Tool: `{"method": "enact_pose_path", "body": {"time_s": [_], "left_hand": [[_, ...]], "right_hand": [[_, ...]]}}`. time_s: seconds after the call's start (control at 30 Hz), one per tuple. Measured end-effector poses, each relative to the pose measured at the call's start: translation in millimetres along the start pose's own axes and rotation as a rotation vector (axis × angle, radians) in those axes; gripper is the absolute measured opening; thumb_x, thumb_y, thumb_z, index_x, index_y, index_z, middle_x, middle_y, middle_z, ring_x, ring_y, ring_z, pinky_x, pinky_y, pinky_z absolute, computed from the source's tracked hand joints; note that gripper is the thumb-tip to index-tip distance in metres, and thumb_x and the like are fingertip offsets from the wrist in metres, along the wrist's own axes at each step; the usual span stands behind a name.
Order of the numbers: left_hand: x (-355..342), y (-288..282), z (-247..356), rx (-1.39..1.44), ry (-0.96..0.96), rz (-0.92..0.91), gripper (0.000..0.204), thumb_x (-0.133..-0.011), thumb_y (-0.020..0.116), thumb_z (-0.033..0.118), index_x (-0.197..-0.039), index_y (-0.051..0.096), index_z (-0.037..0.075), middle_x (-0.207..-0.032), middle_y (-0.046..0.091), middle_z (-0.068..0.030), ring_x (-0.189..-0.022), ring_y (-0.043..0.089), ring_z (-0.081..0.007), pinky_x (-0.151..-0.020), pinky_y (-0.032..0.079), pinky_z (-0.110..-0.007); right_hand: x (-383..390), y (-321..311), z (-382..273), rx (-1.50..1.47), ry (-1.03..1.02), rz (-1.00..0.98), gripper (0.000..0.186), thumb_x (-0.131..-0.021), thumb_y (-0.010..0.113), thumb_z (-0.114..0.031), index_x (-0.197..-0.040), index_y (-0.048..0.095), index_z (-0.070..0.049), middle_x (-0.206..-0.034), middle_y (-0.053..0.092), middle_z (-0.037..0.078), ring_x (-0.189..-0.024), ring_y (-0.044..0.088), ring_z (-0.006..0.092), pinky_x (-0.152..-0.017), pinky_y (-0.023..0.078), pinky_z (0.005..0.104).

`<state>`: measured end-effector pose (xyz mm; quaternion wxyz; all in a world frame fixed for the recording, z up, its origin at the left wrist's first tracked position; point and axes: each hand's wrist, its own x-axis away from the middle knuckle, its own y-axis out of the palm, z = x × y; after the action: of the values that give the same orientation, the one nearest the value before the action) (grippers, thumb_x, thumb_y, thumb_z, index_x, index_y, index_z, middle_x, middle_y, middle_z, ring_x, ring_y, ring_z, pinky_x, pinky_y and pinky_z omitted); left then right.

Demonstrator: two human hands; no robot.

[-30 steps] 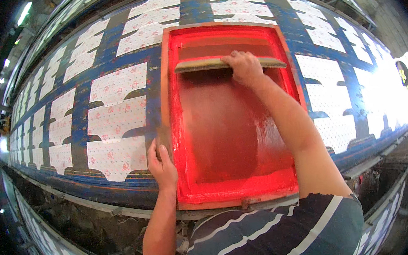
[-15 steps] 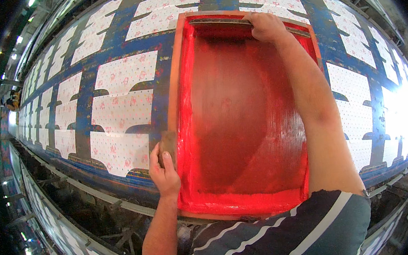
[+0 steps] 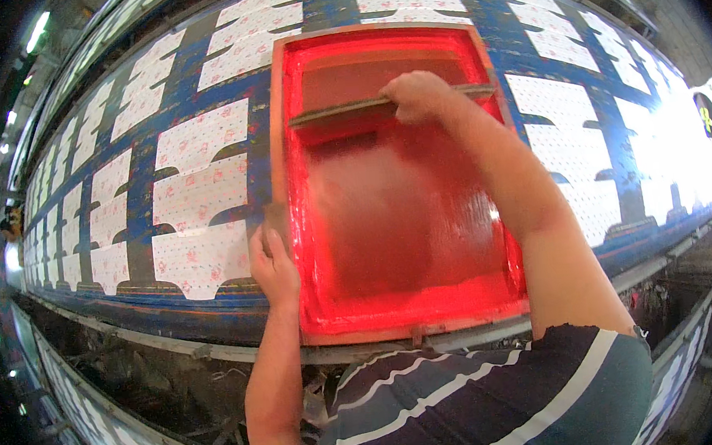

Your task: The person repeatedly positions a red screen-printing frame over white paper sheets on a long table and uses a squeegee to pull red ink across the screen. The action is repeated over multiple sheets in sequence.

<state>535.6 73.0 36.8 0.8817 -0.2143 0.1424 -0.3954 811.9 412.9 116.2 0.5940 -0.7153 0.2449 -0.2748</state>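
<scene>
A screen-printing frame (image 3: 276, 137) with a wooden rim lies on a long blue table. Its dark red mesh (image 3: 373, 221) is ringed with wet bright red ink. My right hand (image 3: 421, 97) is closed around a squeegee (image 3: 335, 113), a long bar that spans the frame's width in its far part. My left hand (image 3: 276, 266) rests at the frame's left side, its fingers closed around a small flat wooden handle (image 3: 275, 219) there. The fingers are partly hidden.
White fabric pieces (image 3: 203, 193) with small pink and blue prints lie in rows on the blue table (image 3: 131, 186), left and right of the frame. A metal rail (image 3: 182, 347) runs along the near edge. Bright light glares at the right.
My right hand has drawn the squeegee from the far end of the frame toward me. My left hand stays at the handle. The whole view has shifted slightly.
</scene>
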Motion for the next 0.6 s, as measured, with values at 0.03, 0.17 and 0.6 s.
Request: {"method": "enact_pose_path", "body": {"time_s": [0.03,0.17,0.6], "left_hand": [[-1,0,-2,0.007,0.009,-0.008,0.048,-0.118,0.060,0.030,-0.146,0.067,-0.008,-0.142,0.073,-0.0244,-0.135,0.068,-0.0348,-0.118,0.049,-0.043],[-2,-1,-9,0.025,0.027,0.005,0.050,-0.118,0.060,0.035,-0.145,0.069,-0.006,-0.144,0.073,-0.0250,-0.137,0.068,-0.0374,-0.118,0.050,-0.045],[-6,3,-27,0.036,0.126,0.075,0.064,-0.108,0.072,0.042,-0.149,0.066,-0.006,-0.147,0.070,-0.0284,-0.141,0.065,-0.0424,-0.121,0.050,-0.048]], "right_hand": [[20,2,-16,-0.015,-0.001,0.011,0.034,-0.082,0.068,-0.012,-0.112,0.083,-0.013,-0.114,0.082,0.021,-0.111,0.078,0.0447,-0.098,0.061,0.0591],[100,5,-81,0.028,0.068,-0.101,0.033,-0.085,0.069,-0.014,-0.115,0.084,-0.014,-0.116,0.083,0.019,-0.111,0.080,0.0412,-0.098,0.064,0.0566],[303,58,-233,0.023,0.073,0.030,0.037,-0.083,0.084,-0.025,-0.119,0.081,-0.017,-0.113,0.080,0.012,-0.110,0.079,0.0374,-0.092,0.063,0.0544]]}}
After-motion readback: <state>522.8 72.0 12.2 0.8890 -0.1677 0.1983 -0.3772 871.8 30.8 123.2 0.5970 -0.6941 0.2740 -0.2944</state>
